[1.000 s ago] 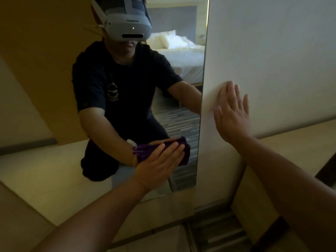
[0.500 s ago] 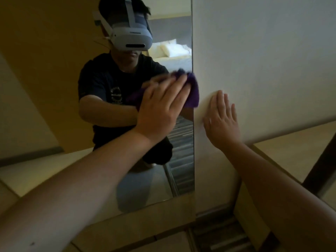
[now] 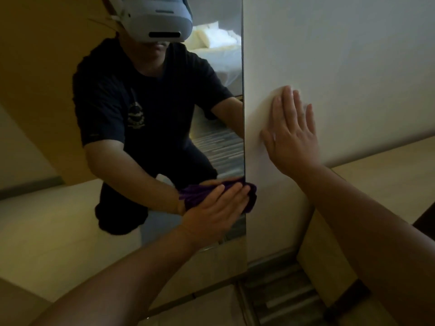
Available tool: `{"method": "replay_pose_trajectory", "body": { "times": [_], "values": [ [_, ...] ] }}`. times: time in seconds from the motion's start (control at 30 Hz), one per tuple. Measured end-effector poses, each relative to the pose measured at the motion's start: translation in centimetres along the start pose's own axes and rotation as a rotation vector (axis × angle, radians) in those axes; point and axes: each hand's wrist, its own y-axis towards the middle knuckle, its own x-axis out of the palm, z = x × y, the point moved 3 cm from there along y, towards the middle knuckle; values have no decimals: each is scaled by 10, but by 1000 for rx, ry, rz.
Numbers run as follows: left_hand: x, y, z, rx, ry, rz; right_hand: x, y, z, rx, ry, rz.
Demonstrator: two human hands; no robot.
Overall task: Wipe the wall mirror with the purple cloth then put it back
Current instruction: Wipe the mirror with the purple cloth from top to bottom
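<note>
Purple cloth (image 3: pixel 249 196), bunched and soft-looking, pressed flat against the lower right part of the wall mirror (image 3: pixel 58 208), its far end lapping just past the mirror's right edge onto the wall. The left hand (image 3: pixel 211 215) lies over it, palm down, fingers (image 3: pixel 235 196) straight and close together — pressing on the fabric rather than curled around it. Bare left forearm runs in from the bottom left of the frame.

Right forearm enters from the bottom right. The right hand (image 3: pixel 292 140) is laid flat on the pale wall (image 3: pixel 341 55) just beside the mirror's right edge, fingers extended and slightly spread, holding nothing. Wall surface matte, off-white, faintly textured.

Mirror: tall, smooth glass with a straight vertical right edge, its bottom edge close to the floor. Below the edge, a strip of striped carpet (image 3: pixel 280 292), grey and dark bands. To the right, a light wood panel (image 3: pixel 388 189) with a flat top surface meets the wall.

In the reflection — a crouching person in a dark short-sleeved shirt (image 3: pixel 141 95) with a small chest emblem, wearing a pale grey headset (image 3: pixel 155 22) with rounded corners. Behind, reflected: a bed with white linen (image 3: pixel 221 55) and plump pillows, and more of the striped carpet. Room light dim, with a yellow cast.
</note>
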Motion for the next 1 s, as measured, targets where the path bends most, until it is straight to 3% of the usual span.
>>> {"method": "replay_pose_trajectory", "body": {
  "times": [0.2,0.37,0.47,0.6,0.67,0.73,0.9,1.0],
  "values": [
    [28,-52,57,143,-76,-156,3,2,0,-2,-25,11],
    [0,-52,38,100,-347,-193,-3,1,-6,34,34,21],
    [-24,-63,12,-67,-443,-163,-5,0,-11,69,82,24],
    [-51,-103,-24,-440,-499,-80,-26,-3,-33,114,246,44],
    [-60,-131,-37,-588,-498,-37,-42,-11,-79,-43,299,196],
    [-66,-158,-45,-717,-493,-36,-51,-16,-148,-341,318,313],
    [-82,-218,-43,-1005,-576,-96,-9,-6,-296,-929,128,224],
    [-97,-256,-35,-1262,-655,-82,16,6,-319,-1035,41,205]
  ]
}}
